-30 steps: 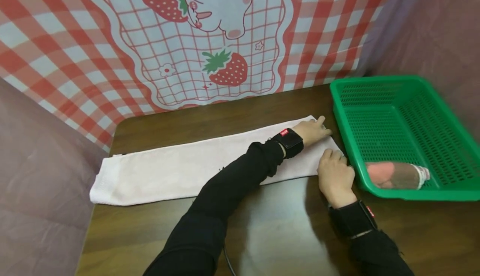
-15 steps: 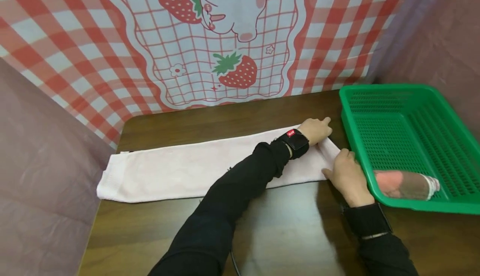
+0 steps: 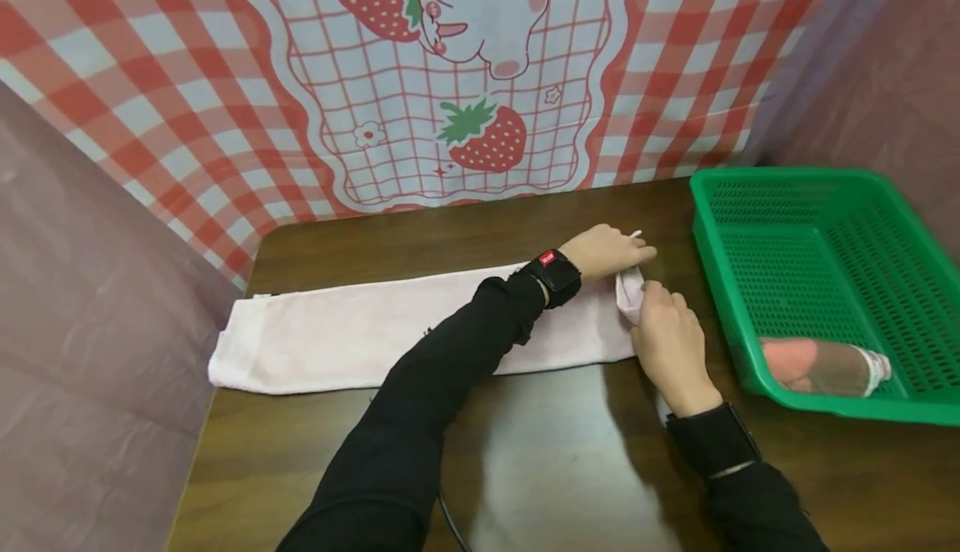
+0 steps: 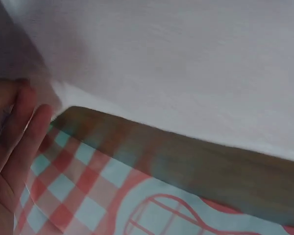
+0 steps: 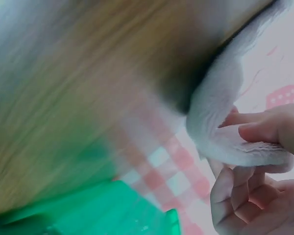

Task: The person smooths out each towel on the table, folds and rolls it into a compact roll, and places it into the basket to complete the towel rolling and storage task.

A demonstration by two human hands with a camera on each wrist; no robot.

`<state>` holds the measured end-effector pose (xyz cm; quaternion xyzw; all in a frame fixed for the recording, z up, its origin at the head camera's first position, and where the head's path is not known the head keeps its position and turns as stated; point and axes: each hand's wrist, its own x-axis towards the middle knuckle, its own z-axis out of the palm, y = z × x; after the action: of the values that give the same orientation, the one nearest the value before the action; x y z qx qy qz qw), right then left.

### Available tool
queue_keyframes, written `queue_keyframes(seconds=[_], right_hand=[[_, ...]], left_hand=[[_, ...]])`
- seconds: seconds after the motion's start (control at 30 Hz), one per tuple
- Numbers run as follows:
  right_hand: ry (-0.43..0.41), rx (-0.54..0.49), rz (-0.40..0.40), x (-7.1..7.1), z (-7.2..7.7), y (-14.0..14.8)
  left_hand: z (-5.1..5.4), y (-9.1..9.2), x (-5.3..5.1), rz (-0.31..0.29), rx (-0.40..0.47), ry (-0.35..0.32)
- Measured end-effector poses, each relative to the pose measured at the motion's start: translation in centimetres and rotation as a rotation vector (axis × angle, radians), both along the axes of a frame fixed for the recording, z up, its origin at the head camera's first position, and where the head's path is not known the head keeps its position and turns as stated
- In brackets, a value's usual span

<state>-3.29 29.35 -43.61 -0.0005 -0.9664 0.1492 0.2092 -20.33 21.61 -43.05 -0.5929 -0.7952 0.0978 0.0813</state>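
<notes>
A long, folded, pale pink towel (image 3: pixel 337 327) lies flat across the table, its right end turned up and back over itself. At that end's far corner is my left hand (image 3: pixel 606 250), some fingers stretched out and a bit of white showing by the fingertips. In the left wrist view, my left fingers (image 4: pixel 27 127) close on the towel's edge. My right hand (image 3: pixel 670 343) holds the turned-up end at the near side. The right wrist view shows the thick fold of towel (image 5: pixel 215 107) pinched between the right thumb and curled fingers (image 5: pixel 242 196).
A green basket (image 3: pixel 731 310) stands just right of the hands, with a clear-wrapped pink and brown roll (image 3: pixel 821 366) inside. Behind the wooden table (image 3: pixel 570 452) hangs a red checked strawberry cloth (image 3: pixel 300 127). A dark cable (image 3: pixel 452 523) runs near the front.
The towel's right end, flat a second ago, has been lifted and folded back leftward. Both hands have moved left, away from the basket. The head view has shifted slightly.
</notes>
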Motion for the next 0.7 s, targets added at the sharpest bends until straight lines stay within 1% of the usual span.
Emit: queue_keyframes(seconds=[0.13, 0.27, 0.4, 0.5, 0.6, 0.7], right_hand=[[0.048, 0.062, 0.079, 0.1, -0.3, -1.1], [0.071, 0.135, 0.204, 0.1, -1.0, -1.6], [0.058, 0.205, 0.340, 0.2, -1.7, -1.9], [0.018, 0.223, 0.422, 0.5, -1.9, -2.2], [-0.036, 0.184, 0.445, 0.9, -1.7, -2.3], [-0.092, 0.099, 0.408, 1.0, -1.2, -2.2]], left_hand=[[-0.1, -1.6, -0.5, -0.025, -0.015, -0.042], [-0.5, -3.2, -0.9, -0.033, -0.026, -0.061], [-0.9, -4.6, -1.2, -0.012, -0.043, -0.094], [-0.8, -5.5, -1.3, 0.016, -0.047, -0.153], [-0.5, -6.1, -1.2, 0.047, -0.045, -0.215], [-0.1, -6.3, -1.1, 0.097, -0.038, -0.279]])
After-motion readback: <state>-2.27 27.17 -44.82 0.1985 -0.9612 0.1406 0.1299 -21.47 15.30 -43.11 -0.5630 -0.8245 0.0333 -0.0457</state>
